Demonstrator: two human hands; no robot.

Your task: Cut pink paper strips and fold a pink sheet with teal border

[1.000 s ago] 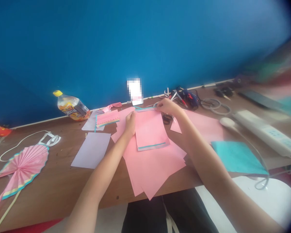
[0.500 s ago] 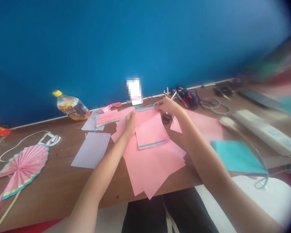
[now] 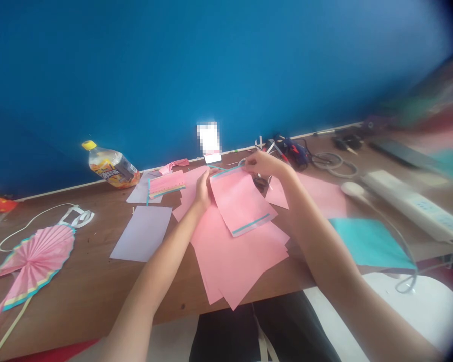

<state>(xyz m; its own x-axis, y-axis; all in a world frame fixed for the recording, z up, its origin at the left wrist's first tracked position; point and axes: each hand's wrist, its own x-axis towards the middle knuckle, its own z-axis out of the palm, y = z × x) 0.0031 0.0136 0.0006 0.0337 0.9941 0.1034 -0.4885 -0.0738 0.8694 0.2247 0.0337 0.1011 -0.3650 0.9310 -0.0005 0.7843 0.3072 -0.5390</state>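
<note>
A pink sheet of paper [image 3: 243, 198] with a thin teal strip along its top and another near its bottom edge is tilted above a pile of larger pink sheets [image 3: 237, 271]. At its upper left corner, my left hand [image 3: 203, 190] is closed on the edge, its thumb at the top; its other fingers are partly hidden. My right hand [image 3: 262, 163] pinches the top right corner between thumb and fingers. Black-handled scissors [image 3: 261, 183] lie partly hidden behind my right wrist.
To the left lie a pink pleated fan [image 3: 41, 259], a pale sheet [image 3: 141, 234], a folded pink strip [image 3: 168, 186] and a bottle [image 3: 111, 163]. On the right are a teal paper square [image 3: 370, 244], a power strip [image 3: 415, 206] and cables. A blue wall [image 3: 226, 65] stands behind.
The pink sheet has turned, its lower edge swinging to the right. My left hand has loosened slightly and its thumb has shifted up to the top corner. My right hand stays at the top right corner.
</note>
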